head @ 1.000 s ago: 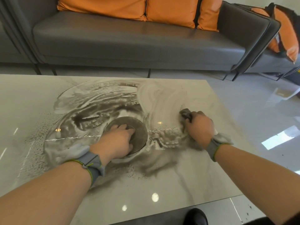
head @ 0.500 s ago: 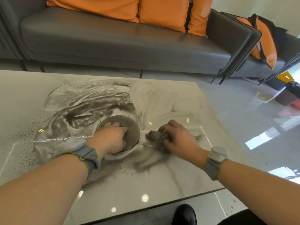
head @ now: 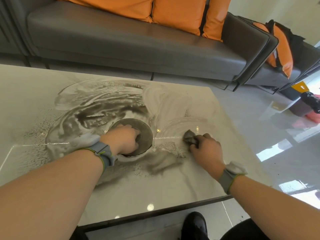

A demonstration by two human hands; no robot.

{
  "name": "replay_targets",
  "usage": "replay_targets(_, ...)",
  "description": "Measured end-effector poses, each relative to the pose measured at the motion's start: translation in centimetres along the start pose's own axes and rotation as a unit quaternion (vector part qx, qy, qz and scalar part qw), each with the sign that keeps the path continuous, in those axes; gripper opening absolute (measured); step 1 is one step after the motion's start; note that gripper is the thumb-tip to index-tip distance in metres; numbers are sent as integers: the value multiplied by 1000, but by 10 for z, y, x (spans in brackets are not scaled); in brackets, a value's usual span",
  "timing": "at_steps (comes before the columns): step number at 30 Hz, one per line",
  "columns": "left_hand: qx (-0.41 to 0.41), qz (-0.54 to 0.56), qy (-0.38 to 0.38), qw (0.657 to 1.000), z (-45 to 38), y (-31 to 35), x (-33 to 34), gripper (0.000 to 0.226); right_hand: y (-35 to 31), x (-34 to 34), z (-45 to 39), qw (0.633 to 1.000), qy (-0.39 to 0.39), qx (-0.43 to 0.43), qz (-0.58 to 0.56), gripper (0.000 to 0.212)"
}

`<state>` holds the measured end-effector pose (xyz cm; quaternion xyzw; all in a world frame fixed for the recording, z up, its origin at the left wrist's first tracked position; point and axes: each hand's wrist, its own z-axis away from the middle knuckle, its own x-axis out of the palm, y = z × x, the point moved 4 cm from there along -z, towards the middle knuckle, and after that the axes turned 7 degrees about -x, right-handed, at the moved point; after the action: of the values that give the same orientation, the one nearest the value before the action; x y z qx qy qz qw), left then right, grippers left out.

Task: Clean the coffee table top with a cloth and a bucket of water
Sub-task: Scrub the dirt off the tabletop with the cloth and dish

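Note:
The pale marble coffee table top [head: 155, 187] carries wet grey streaks and swirls around its middle. My right hand [head: 206, 149] grips a small wadded dark grey cloth [head: 188, 137] and presses it on the wet surface right of centre. My left hand [head: 123, 139] lies on a round grey dish [head: 146, 130] at the table's centre, fingers curled over its near part. No bucket is in view.
A grey sofa [head: 121, 40] with orange cushions [head: 173, 13] runs along the table's far side, and a second seat [head: 277, 73] stands at the right. Dark and red items [head: 311, 108] sit on the glossy floor far right. My black shoe [head: 195, 224] is below the near edge.
My right hand swept the cloth left toward the dish, then back to the right. The left hand stayed on the dish. The view shifted slightly.

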<state>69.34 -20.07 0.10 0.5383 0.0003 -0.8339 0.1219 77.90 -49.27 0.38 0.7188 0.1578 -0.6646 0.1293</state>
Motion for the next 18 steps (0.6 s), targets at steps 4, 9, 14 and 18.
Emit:
replay_targets(4, 4, 1, -11, 1000, 0, -3, 1, 42, -64, 8, 32, 994, -3, -112, -17, 44)
replay_targets(9, 5, -1, -21, 1000, -1, -6, -1, 43, -115, 8, 85, 962, -8, -271, -38, 48)
replay_targets(14, 17, -5, -25, 1000, 2, -3, -4, 43, -124, -2, 108, 936, -47, -345, -56, 48)
replay_targets(18, 20, 11, -33, 999, 13, 1, -11, 33, -121, -8, 104, 957, -50, -284, -14, 52)
